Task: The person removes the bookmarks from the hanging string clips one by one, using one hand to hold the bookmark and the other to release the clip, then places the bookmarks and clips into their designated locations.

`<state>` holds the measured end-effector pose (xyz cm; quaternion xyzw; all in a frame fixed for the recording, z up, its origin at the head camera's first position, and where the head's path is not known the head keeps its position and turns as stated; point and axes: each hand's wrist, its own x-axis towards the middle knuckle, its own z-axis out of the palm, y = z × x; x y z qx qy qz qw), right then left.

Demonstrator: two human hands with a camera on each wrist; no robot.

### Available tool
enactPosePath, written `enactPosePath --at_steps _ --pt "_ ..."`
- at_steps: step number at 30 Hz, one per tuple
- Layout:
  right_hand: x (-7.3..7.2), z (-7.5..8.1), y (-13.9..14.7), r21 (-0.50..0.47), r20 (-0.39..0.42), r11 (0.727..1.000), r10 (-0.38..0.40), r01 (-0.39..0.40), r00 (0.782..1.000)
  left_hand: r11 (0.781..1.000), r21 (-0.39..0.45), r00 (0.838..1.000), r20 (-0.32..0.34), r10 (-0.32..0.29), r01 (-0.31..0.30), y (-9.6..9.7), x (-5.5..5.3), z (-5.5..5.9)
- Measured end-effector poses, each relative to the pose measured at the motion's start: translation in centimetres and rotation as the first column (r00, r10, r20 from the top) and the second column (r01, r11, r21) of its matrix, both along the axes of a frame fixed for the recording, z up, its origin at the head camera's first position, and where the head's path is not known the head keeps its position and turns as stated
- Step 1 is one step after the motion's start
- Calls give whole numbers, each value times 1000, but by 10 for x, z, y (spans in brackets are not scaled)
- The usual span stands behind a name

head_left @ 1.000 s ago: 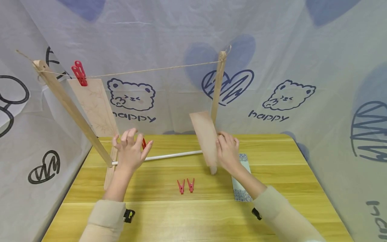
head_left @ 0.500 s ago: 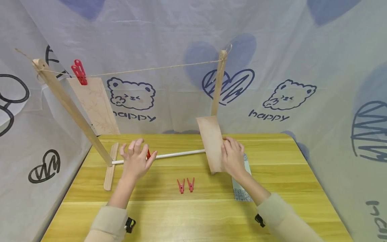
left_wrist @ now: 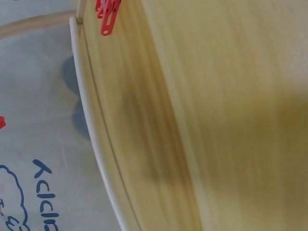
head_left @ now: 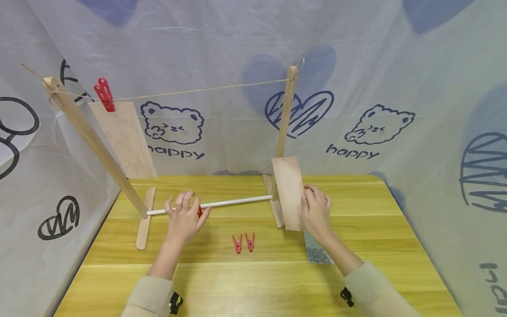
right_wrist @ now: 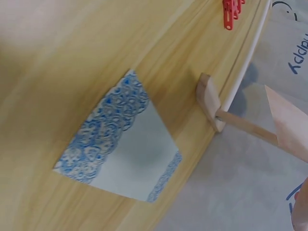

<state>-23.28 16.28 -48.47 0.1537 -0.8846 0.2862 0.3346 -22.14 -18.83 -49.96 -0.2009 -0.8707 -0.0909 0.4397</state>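
Just now the right hand (head_left: 317, 210), pinching the card (head_left: 288, 193) by its edge, had lowered it to right of the frame's centre, while the left hand (head_left: 184, 220), fingers half curled about a red peg (head_left: 200, 211), had dropped too, leaving the card well below the string (head_left: 206, 89).

The word "happy" (head_left: 351, 151) appears twice in dark blue on the back cloth (head_left: 233, 132), under each bear (head_left: 379, 125); lettering (head_left: 496, 281) at far right is cut off.
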Motion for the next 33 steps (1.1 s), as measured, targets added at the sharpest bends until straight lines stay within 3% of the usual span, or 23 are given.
enactPosePath --at_steps 11,22,29,33 --pt "6 -11 20 -57 17 998 -24 25 1000 1000 -20 997 77 24 -22 5 6 -16" --pt "11 -24 39 -57 38 996 -63 65 997 999 -23 983 182 38 -34 11 14 -30" --pt "13 -37 50 -64 45 994 -87 90 995 997 -37 939 337 76 -67 16 22 -38" --pt "15 -45 57 -65 53 991 -111 114 992 996 -55 916 391 87 -71 19 25 -40"
